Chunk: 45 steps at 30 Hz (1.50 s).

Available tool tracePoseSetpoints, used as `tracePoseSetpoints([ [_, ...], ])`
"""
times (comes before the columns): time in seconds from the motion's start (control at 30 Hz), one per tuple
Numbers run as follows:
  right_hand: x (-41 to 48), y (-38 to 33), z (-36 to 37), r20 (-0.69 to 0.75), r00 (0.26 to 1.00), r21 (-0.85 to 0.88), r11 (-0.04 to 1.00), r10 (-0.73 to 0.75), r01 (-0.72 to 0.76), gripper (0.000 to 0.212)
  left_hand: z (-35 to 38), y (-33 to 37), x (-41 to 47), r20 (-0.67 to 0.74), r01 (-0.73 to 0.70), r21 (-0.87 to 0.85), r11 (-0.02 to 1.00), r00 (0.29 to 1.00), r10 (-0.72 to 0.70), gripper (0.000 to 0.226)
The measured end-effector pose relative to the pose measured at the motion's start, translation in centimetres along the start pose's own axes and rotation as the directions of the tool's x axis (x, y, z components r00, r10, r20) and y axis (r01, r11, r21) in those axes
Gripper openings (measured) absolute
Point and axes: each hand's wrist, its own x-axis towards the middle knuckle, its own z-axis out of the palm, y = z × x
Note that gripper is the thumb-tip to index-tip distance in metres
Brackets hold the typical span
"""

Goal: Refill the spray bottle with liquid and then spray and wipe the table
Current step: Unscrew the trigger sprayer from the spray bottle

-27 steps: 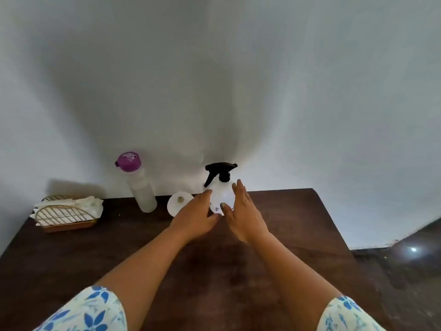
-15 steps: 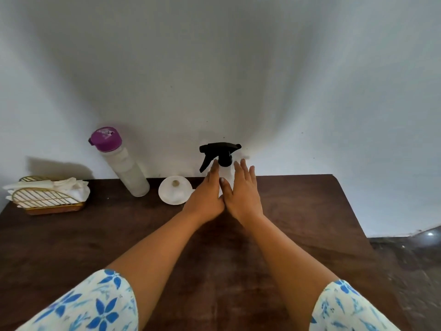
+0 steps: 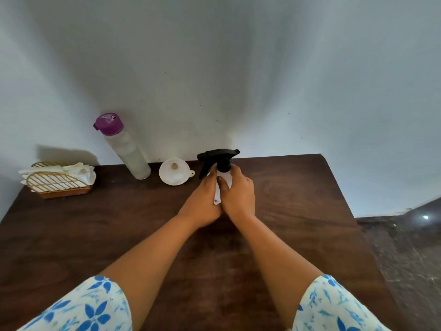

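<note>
The spray bottle (image 3: 224,175) stands upright at the far middle of the table (image 3: 95,235), its black trigger head on. The left grip (image 3: 202,201) and right grip (image 3: 238,194) both curl round its white body. The refill looks barely begun: next the head needs unscrewing, one grip steadying the body. A white funnel (image 3: 175,172) sits just beside it, a purple-capped bottle (image 3: 126,149) further left.

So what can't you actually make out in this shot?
Head view, all of it:
- Spray bottle: its body is mostly covered by the left hand and right hand gripping it, so how full it is cannot be seen.
- Its label print: too small to read.
- Purple-capped bottle: frosted wall, contents unclear.
- Table: near edge cut off by the frame and the sleeves.
</note>
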Motion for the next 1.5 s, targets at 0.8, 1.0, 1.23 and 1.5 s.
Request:
tracePoseSetpoints([
  [0.8, -33.3, 0.0, 2.0, 0.079, 0.993, -0.141, 0.985, -0.086, 0.096, 0.027, 2.7, -2.8, -31.8, -0.091, 0.007, -0.036, 0.999, 0.996, -0.011, 0.045],
  [1.0, -36.1, -0.2, 2.3, 0.118, 0.99, -0.059, 0.995, -0.076, 0.084, 0.021, 2.7, -3.5, -34.3, -0.059, -0.003, -0.085, 0.996, 0.998, -0.002, 0.039],
  [1.23, -36.8, -0.5, 1.0, 0.081, 0.988, 0.109, 0.987, -0.128, 0.119, 0.018, 3.2, -3.6, -34.9, -0.1, -0.033, -0.079, 0.996, 0.995, 0.026, 0.037],
  [1.5, -35.8, -0.4, 0.6, 0.028, 0.985, -0.013, 0.986, -0.168, 0.169, 0.02, 3.4, -4.2, -34.8, -0.129, -0.01, -0.053, 0.999, 0.992, 0.004, 0.041],
])
